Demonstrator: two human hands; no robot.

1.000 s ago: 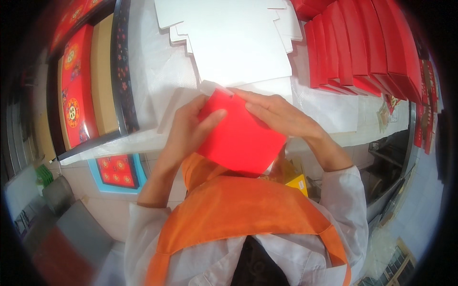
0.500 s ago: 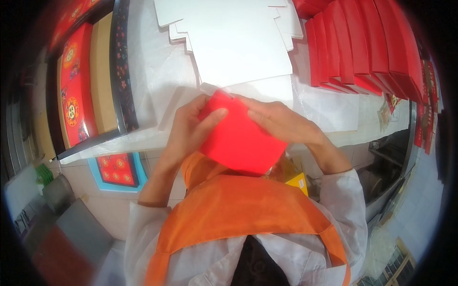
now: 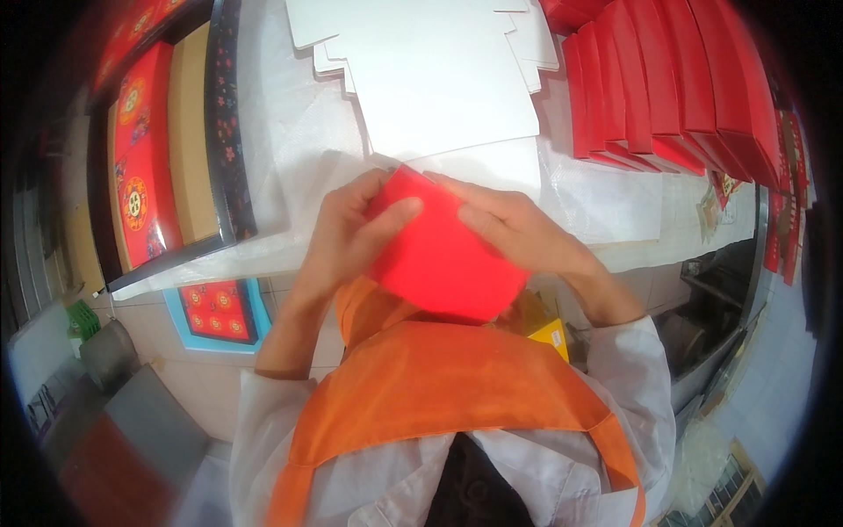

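A red cardboard box point(image 3: 448, 255) is held between my two hands, close to my apron and just off the table's near edge. My left hand point(image 3: 360, 220) grips its left side, with the thumb lying on the red face and the fingers behind. On the far right edge, my right hand point(image 3: 509, 224) presses with its thumb and fingers near the top corner. The far side of the box and several fingertips are hidden. Beyond my hands lies a stack of flat white cardboard blanks point(image 3: 439, 88), their edges stepped and notched.
Folded red boxes point(image 3: 650, 88) stand in a row at the far right. At the left, a dark-rimmed tray point(image 3: 230, 132) holds patterned red boxes point(image 3: 145, 167). Below the table are a blue-edged package point(image 3: 215, 312) and a yellow box point(image 3: 551, 338).
The small flaps at the top of the red box are folded in, and its top edge looks flatter. My right hand's fingers have shifted slightly; both hands keep their hold.
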